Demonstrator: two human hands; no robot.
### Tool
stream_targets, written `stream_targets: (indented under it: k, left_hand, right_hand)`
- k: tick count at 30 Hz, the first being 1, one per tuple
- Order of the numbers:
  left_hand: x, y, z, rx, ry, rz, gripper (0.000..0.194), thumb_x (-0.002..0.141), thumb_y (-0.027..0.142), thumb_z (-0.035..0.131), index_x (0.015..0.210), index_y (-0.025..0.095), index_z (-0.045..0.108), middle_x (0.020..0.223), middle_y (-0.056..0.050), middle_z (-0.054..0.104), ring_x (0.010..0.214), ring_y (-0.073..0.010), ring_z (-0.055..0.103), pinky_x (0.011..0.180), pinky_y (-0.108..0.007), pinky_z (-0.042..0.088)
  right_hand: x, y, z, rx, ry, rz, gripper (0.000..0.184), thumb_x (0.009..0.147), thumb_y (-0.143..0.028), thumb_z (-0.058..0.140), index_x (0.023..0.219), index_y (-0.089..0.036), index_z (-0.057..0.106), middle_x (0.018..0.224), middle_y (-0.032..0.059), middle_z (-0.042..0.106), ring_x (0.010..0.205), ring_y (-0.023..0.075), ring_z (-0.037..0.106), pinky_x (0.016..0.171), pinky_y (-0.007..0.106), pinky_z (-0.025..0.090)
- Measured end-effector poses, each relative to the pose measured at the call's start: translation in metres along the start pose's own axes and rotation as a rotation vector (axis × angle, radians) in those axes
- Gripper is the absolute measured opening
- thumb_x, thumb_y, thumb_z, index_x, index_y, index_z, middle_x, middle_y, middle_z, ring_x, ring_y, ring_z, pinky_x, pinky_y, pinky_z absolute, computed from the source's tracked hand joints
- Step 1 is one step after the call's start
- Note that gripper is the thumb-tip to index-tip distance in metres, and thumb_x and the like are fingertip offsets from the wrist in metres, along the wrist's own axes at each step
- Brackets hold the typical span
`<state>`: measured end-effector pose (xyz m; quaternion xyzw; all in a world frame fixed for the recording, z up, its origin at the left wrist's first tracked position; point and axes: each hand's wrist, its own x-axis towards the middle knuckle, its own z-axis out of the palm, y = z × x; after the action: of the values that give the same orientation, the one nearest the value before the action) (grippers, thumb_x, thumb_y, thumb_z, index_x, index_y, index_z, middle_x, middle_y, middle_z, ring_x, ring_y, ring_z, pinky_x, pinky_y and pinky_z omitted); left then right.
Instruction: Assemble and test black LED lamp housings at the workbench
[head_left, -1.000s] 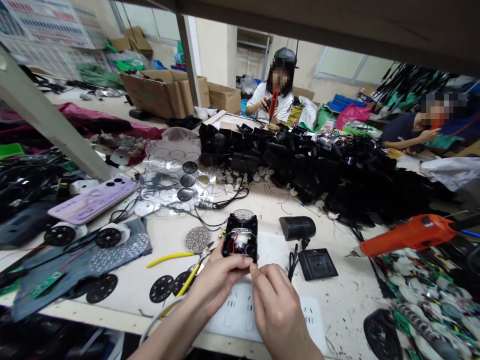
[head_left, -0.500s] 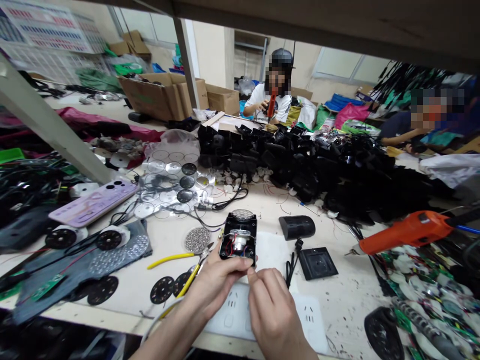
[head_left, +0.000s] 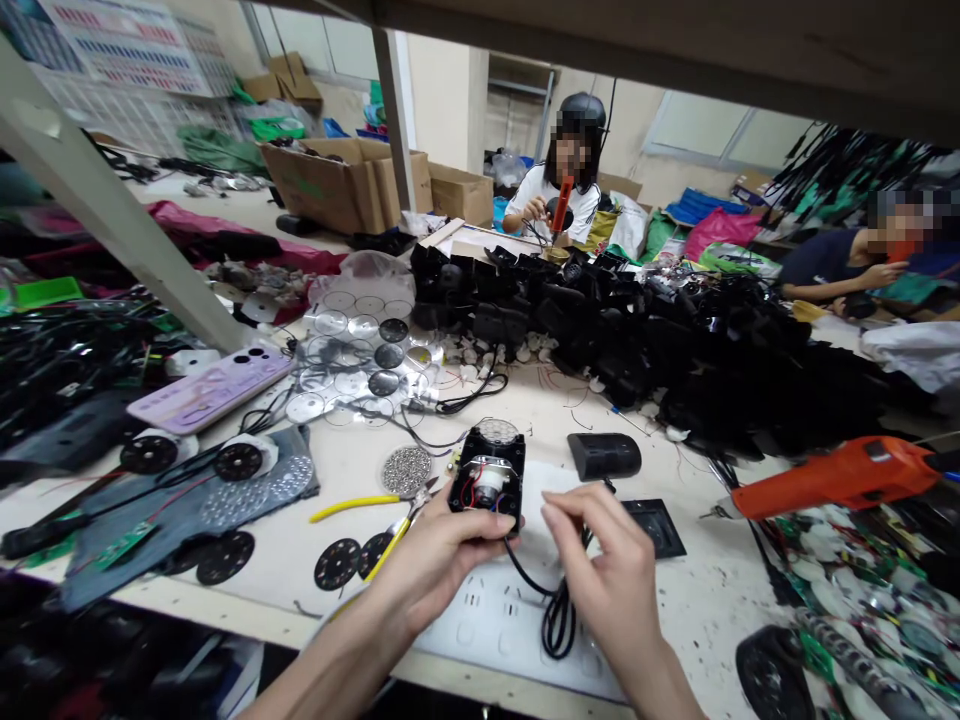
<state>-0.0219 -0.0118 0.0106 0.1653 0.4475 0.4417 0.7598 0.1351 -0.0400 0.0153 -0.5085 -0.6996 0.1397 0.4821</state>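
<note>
Toward the left side of the surface (head_left: 720, 590), a purple phone (head_left: 214, 388) lies near dark cables. Closer to the near edge is a blue cloth (head_left: 97, 575) with clear bumpy discs (head_left: 259, 487) on it. Next come flat black discs (head_left: 337, 564), pliers (head_left: 356, 505) with yellow handles, and a round pile of tiny silver bits (head_left: 406, 470).

My left hand (head_left: 442, 548) is closed on an open black box (head_left: 487, 478) — it is near the middle of the near edge, and I see red and blue wires inside. A black cord (head_left: 559, 622) goes from it to loops over a white power strip (head_left: 469, 625). My right hand (head_left: 619, 560) is beside it, thumb and pointer tips close; I can't tell if they touch. Past it are a curved black cover (head_left: 604, 456), a square black plate (head_left: 660, 528) and, toward the right edge, an orange power tool (head_left: 840, 478).
</note>
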Motion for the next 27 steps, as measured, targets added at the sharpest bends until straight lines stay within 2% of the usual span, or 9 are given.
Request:
stream_targets:
  k: [2, 6, 9, 12, 17, 27]
  left_hand:
    - [-0.003, -0.001, 0.002, 0.029, -0.019, -0.018, 0.046, 0.051, 0.002, 0.078, 0.092, 0.016, 0.060, 0.078, -0.002, 0.066, 0.072, -0.0162, 0.062, 0.072, -0.037, 0.058]
    - [-0.008, 0.000, 0.008, 0.078, -0.064, -0.046, 0.053, 0.053, 0.003, 0.077, 0.100, 0.017, 0.059, 0.084, -0.004, 0.068, 0.072, -0.0175, 0.063, 0.066, -0.034, 0.058]
    - [-0.008, 0.006, 0.013, 0.103, -0.096, -0.037, 0.052, 0.053, 0.002, 0.076, 0.098, 0.018, 0.058, 0.082, -0.003, 0.067, 0.070, -0.0170, 0.063, 0.064, -0.034, 0.057]
    - [-0.008, 0.012, 0.019, 0.117, -0.119, -0.054, 0.052, 0.051, 0.000, 0.075, 0.096, 0.018, 0.056, 0.081, -0.001, 0.066, 0.070, -0.0160, 0.062, 0.065, -0.035, 0.058]
    - [-0.009, 0.012, 0.023, 0.152, -0.123, -0.065, 0.053, 0.050, 0.002, 0.072, 0.098, 0.017, 0.054, 0.077, 0.000, 0.065, 0.066, -0.0142, 0.060, 0.062, -0.033, 0.056]
    - [-0.008, 0.007, 0.022, 0.189, -0.100, -0.024, 0.055, 0.047, 0.005, 0.071, 0.097, 0.018, 0.052, 0.074, 0.001, 0.065, 0.063, -0.0138, 0.059, 0.060, -0.031, 0.054]
  right_hand:
    - [0.010, 0.003, -0.003, -0.045, 0.021, -0.008, 0.014, 0.090, -0.013, 0.054, 0.093, -0.019, 0.066, 0.081, 0.0027, 0.063, 0.071, 0.0134, 0.060, 0.062, 0.025, 0.049]
    - [0.023, 0.005, 0.000, -0.072, -0.085, -0.085, 0.017, 0.091, -0.011, 0.050, 0.097, -0.018, 0.064, 0.083, 0.0035, 0.063, 0.074, 0.0143, 0.059, 0.065, 0.027, 0.048]
    - [0.026, 0.008, 0.000, -0.081, -0.127, -0.123, 0.018, 0.092, -0.010, 0.048, 0.095, -0.018, 0.063, 0.081, 0.0034, 0.062, 0.076, 0.0149, 0.058, 0.067, 0.028, 0.048]
    - [0.026, 0.012, -0.002, -0.059, -0.109, -0.177, 0.019, 0.091, -0.007, 0.048, 0.096, -0.018, 0.062, 0.081, 0.0036, 0.061, 0.076, 0.0153, 0.057, 0.067, 0.029, 0.047]
    - [0.020, 0.022, 0.001, -0.002, -0.097, -0.205, 0.018, 0.090, -0.004, 0.048, 0.082, -0.018, 0.056, 0.075, 0.0029, 0.053, 0.072, 0.0152, 0.052, 0.066, 0.030, 0.045]
    - [0.014, 0.025, 0.009, 0.020, -0.078, -0.227, 0.020, 0.090, -0.001, 0.047, 0.081, -0.018, 0.051, 0.076, 0.0031, 0.052, 0.074, 0.0151, 0.049, 0.067, 0.030, 0.042]
